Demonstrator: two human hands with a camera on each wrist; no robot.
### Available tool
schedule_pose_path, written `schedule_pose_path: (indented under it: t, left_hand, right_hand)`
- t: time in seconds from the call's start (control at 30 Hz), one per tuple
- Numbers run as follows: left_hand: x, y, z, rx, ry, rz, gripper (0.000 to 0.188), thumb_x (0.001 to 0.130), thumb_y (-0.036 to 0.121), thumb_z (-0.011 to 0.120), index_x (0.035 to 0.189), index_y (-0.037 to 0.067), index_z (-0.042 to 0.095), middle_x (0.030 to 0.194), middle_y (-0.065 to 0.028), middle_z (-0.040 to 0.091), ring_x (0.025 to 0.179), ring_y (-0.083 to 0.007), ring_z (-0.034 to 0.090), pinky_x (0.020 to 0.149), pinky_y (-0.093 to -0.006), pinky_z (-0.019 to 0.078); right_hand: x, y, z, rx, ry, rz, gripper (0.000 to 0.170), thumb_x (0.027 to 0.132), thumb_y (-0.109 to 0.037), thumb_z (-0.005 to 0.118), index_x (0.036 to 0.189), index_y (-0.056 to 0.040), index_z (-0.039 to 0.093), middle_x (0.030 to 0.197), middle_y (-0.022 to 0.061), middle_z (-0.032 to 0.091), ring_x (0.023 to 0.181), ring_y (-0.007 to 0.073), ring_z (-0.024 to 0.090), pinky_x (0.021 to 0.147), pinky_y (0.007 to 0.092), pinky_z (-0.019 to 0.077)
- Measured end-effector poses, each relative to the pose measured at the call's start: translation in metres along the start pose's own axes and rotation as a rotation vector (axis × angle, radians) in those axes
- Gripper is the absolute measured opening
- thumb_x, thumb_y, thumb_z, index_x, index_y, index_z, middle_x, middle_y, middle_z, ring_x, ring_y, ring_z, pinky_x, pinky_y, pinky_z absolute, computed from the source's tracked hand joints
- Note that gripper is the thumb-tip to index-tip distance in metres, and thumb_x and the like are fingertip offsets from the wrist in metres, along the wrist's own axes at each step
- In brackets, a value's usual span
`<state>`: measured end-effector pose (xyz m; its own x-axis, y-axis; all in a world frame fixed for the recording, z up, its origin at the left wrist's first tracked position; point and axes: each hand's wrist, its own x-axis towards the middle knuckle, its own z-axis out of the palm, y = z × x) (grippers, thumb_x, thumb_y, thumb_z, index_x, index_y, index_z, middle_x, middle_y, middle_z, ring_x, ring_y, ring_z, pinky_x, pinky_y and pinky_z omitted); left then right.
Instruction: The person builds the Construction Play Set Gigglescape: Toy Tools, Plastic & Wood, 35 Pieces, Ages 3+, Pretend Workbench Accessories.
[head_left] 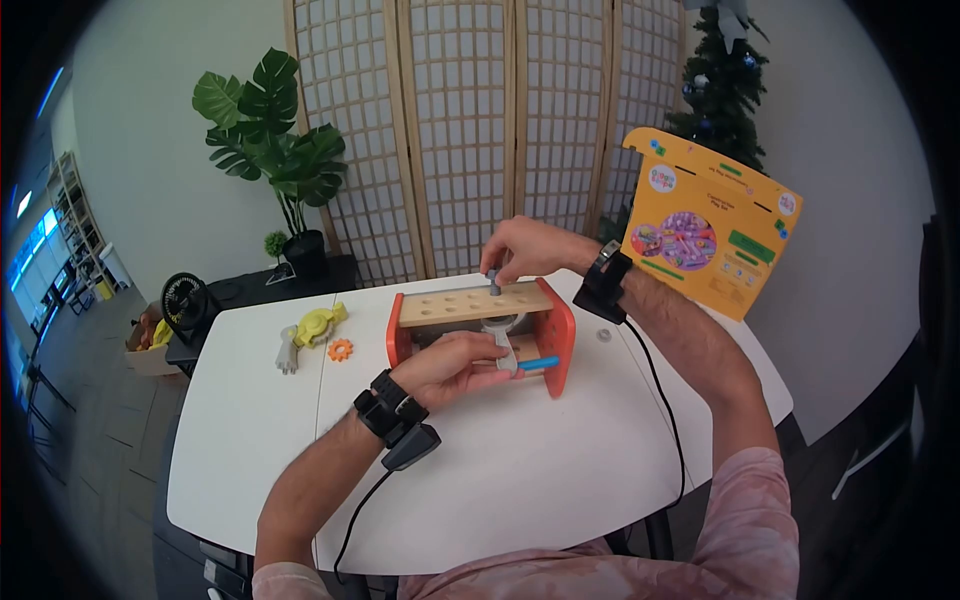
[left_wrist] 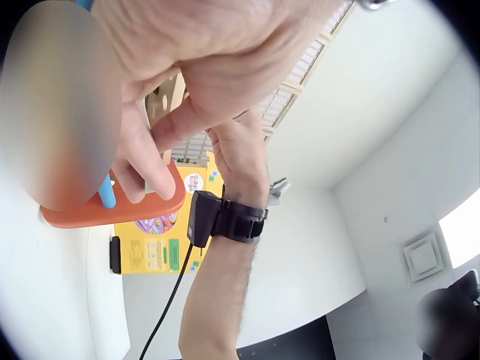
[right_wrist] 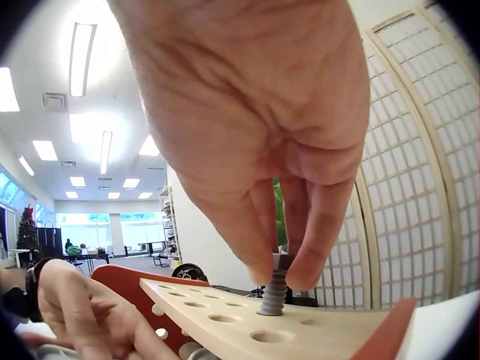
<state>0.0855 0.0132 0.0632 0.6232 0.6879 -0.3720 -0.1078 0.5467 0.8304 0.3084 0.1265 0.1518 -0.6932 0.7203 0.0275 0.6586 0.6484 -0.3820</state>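
A toy bench with a holed wooden top [head_left: 460,305] and red side panels [head_left: 560,340] stands on the white table. My right hand [head_left: 530,250] pinches the head of a grey screw [right_wrist: 274,294], which stands upright at a hole in the top. In front of the bench, my left hand [head_left: 455,365] holds a light grey piece [head_left: 507,352] between thumb and fingers, just under the top. A blue rod [head_left: 540,363] lies beside its fingertips. The left wrist view shows the fingers [left_wrist: 146,161] near a red panel; the grey piece is mostly hidden there.
On the table's left lie a yellow toy [head_left: 318,322], a grey piece [head_left: 287,352] and an orange gear [head_left: 341,350]. A small grey ring [head_left: 604,335] is right of the bench. A yellow box [head_left: 710,225] stands at the back right. Black cables run from both wrists.
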Motion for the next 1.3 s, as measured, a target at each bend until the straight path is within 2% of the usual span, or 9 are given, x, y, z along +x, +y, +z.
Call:
schedule_pose_path:
  t: [0.17, 0.23, 0.37, 0.43, 0.6, 0.73, 0.93, 1.0, 1.3]
  left_hand:
    - [0.005, 0.001, 0.0, -0.032, -0.003, 0.008, 0.026, 0.113, 0.007, 0.061, 0.134, -0.006, 0.056, 0.13, -0.0149, 0.065, 0.121, -0.0289, 0.076, 0.099, -0.0242, 0.0688]
    - [0.008, 0.0, -0.002, -0.007, -0.046, 0.048, 0.021, 0.114, 0.009, 0.06, 0.126, -0.007, 0.056, 0.133, -0.0223, 0.063, 0.123, -0.0298, 0.075, 0.1, -0.0275, 0.0695]
    - [0.01, 0.001, -0.004, -0.013, -0.026, 0.049, 0.015, 0.114, 0.009, 0.06, 0.121, -0.005, 0.058, 0.13, -0.0196, 0.064, 0.123, -0.0294, 0.075, 0.102, -0.028, 0.0687]
    - [0.013, 0.0, -0.008, 0.022, -0.026, 0.062, 0.032, 0.116, 0.012, 0.058, 0.143, -0.004, 0.056, 0.129, -0.0124, 0.067, 0.123, -0.0231, 0.075, 0.1, -0.0239, 0.0678]
    - [0.013, -0.001, -0.007, 0.002, -0.026, 0.069, 0.034, 0.116, 0.012, 0.057, 0.146, -0.003, 0.056, 0.128, -0.0101, 0.069, 0.119, -0.0195, 0.075, 0.098, -0.025, 0.0679]
    - [0.013, -0.001, -0.008, -0.023, -0.045, 0.067, 0.034, 0.116, 0.011, 0.056, 0.147, -0.001, 0.056, 0.127, -0.0086, 0.07, 0.118, -0.0188, 0.075, 0.096, -0.0272, 0.0675]
    - [0.017, -0.005, -0.013, -0.062, -0.084, 0.109, 0.032, 0.116, 0.013, 0.056, 0.147, 0.003, 0.058, 0.127, -0.0079, 0.071, 0.119, -0.0207, 0.074, 0.095, -0.03, 0.0666]
    - [0.016, -0.005, -0.012, -0.072, -0.083, 0.107, 0.032, 0.116, 0.013, 0.056, 0.146, 0.003, 0.059, 0.128, -0.0079, 0.07, 0.12, -0.0206, 0.074, 0.095, -0.0302, 0.066]
    - [0.013, -0.006, -0.009, -0.103, -0.097, 0.151, 0.03, 0.117, 0.015, 0.056, 0.144, 0.003, 0.061, 0.131, -0.0053, 0.069, 0.12, -0.0193, 0.071, 0.094, -0.031, 0.0625]
  right_hand:
    - [0.003, 0.004, 0.004, -0.029, -0.014, -0.03, 0.035, 0.084, -0.011, 0.087, 0.118, -0.0011, 0.083, 0.107, 0.0176, 0.084, 0.1, 0.0275, 0.081, 0.09, 0.0384, 0.0639]
    - [0.003, 0.004, 0.006, -0.039, -0.019, -0.03, 0.035, 0.084, -0.011, 0.087, 0.118, -0.0015, 0.084, 0.107, 0.0174, 0.084, 0.101, 0.0276, 0.081, 0.091, 0.0386, 0.0637]
    - [0.004, 0.003, 0.007, -0.076, -0.028, -0.033, 0.036, 0.084, -0.011, 0.086, 0.119, -0.0017, 0.083, 0.108, 0.0174, 0.084, 0.103, 0.028, 0.081, 0.093, 0.0393, 0.0634]
    - [0.003, 0.001, 0.006, -0.093, -0.037, -0.03, 0.036, 0.085, -0.011, 0.085, 0.119, -0.0015, 0.083, 0.108, 0.0175, 0.084, 0.103, 0.0281, 0.081, 0.093, 0.0394, 0.0633]
    - [0.003, 0.004, 0.005, -0.037, -0.084, -0.006, 0.037, 0.087, -0.006, 0.074, 0.123, -0.0011, 0.082, 0.108, 0.018, 0.084, 0.103, 0.0288, 0.081, 0.092, 0.0403, 0.0628]
    - [0.006, 0.003, 0.003, -0.088, -0.102, -0.009, 0.036, 0.087, -0.007, 0.075, 0.121, -0.0002, 0.081, 0.105, 0.0176, 0.083, 0.101, 0.0299, 0.08, 0.09, 0.0425, 0.0621]
    - [0.013, 0.01, 0.008, -0.215, -0.141, 0.067, 0.034, 0.1, -0.03, 0.073, 0.117, -0.0015, 0.08, 0.099, 0.0191, 0.08, 0.095, 0.0353, 0.078, 0.087, 0.0455, 0.0604]
    - [0.012, 0.008, 0.014, -0.336, -0.102, 0.082, 0.05, 0.108, -0.047, 0.063, 0.117, -0.0009, 0.08, 0.101, 0.0223, 0.08, 0.096, 0.04, 0.077, 0.088, 0.0476, 0.06]
    - [0.024, 0.014, 0.016, -0.253, -0.103, 0.138, 0.068, 0.109, -0.057, 0.05, 0.115, 0.0026, 0.08, 0.112, 0.029, 0.079, 0.103, 0.0479, 0.075, 0.096, 0.0519, 0.058]
